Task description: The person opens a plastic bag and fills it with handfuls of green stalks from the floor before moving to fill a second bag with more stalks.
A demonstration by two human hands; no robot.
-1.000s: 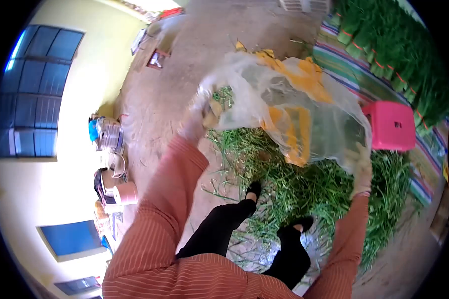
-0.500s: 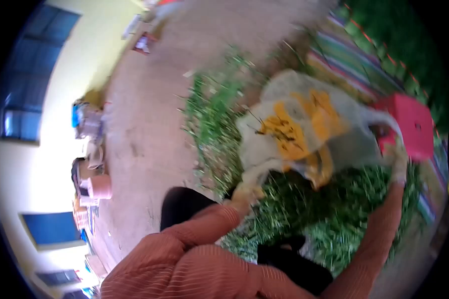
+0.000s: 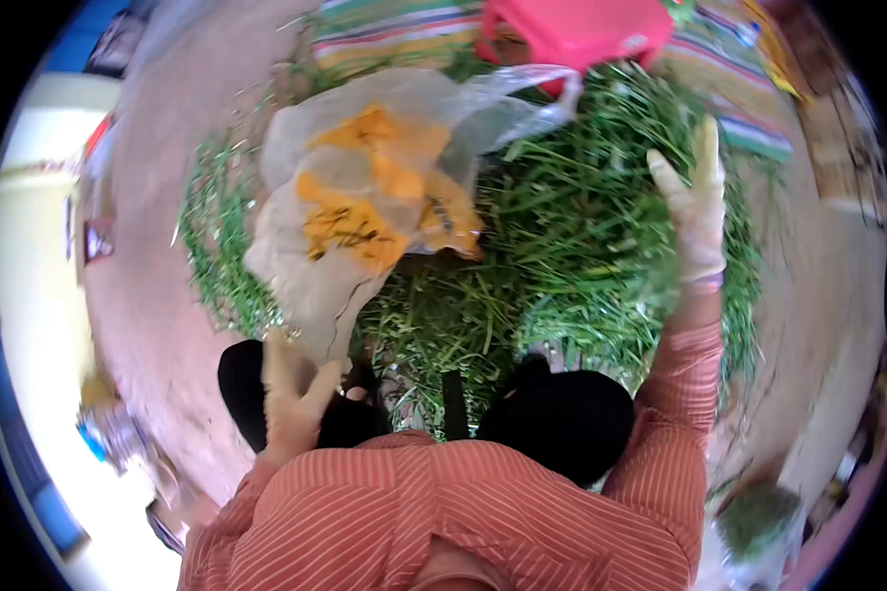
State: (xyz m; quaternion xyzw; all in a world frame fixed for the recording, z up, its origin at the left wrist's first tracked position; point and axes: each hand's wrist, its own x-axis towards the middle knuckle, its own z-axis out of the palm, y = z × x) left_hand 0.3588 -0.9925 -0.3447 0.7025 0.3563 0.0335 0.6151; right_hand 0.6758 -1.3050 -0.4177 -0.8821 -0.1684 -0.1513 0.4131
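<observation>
A translucent white plastic bag (image 3: pixel 306 197) with yellow-orange print lies spread out on the left part of a heap of cut green grass-like leaves (image 3: pixel 572 246). My left hand (image 3: pixel 294 399), in a pale glove, is just below the bag's near edge, with thumb and fingers apart. Gloved as well, my right hand (image 3: pixel 696 212) is spread over the right side of the heap, nothing in its fingers. The bag's loose handle (image 3: pixel 552 84) stretches toward a pink plastic stool (image 3: pixel 591 30).
A striped mat (image 3: pixel 394 37) lies under the stool beyond the heap. More cut greens (image 3: pixel 217 236) are scattered left of the bag. At the lower right stands a clear bag of greens (image 3: pixel 759 517). Boxes and bundles (image 3: pixel 118 433) line the left wall.
Both my hands have let go of the bag, which they held by its two sides. It now lies on the left of the heap. My view has turned, bringing the stool to the top.
</observation>
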